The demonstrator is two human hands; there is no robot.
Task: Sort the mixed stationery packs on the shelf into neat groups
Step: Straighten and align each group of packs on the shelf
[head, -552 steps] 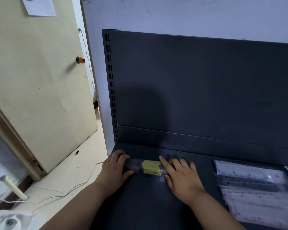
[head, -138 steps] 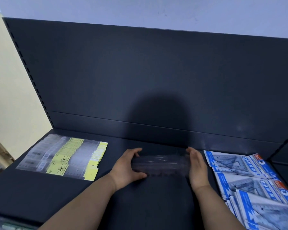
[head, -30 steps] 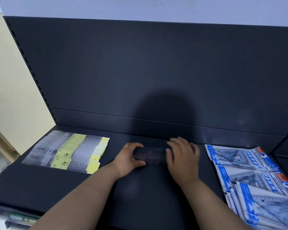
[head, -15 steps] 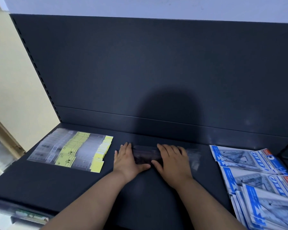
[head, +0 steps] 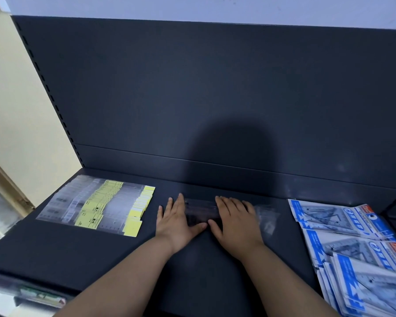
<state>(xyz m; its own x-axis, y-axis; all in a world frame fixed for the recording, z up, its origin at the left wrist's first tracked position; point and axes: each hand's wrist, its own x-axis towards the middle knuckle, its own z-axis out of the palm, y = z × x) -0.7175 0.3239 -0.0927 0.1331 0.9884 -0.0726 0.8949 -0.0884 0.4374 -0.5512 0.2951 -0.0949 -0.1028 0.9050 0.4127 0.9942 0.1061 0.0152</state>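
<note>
A stack of clear ruler packs (head: 200, 212) lies flat in the middle of the dark shelf (head: 192, 271), its clear right end sticking out past my fingers. My left hand (head: 176, 221) rests flat on the stack's left end, fingers spread. My right hand (head: 234, 221) lies flat on its right part, thumb toward the left hand. To the left sits a fanned row of clear packs with yellow labels (head: 98, 205). Overlapping blue-and-white set-square packs (head: 357, 243) lie at the right.
The shelf's dark back panel (head: 215, 99) rises right behind the packs. A slotted upright (head: 55, 104) marks the left side, with a cream wall beyond it. A price strip (head: 39, 295) runs along the front edge at lower left.
Both hands went from gripping the clear stack's ends to lying flat on top of it. The stack now rests spread on the shelf between the yellow and blue groups.
</note>
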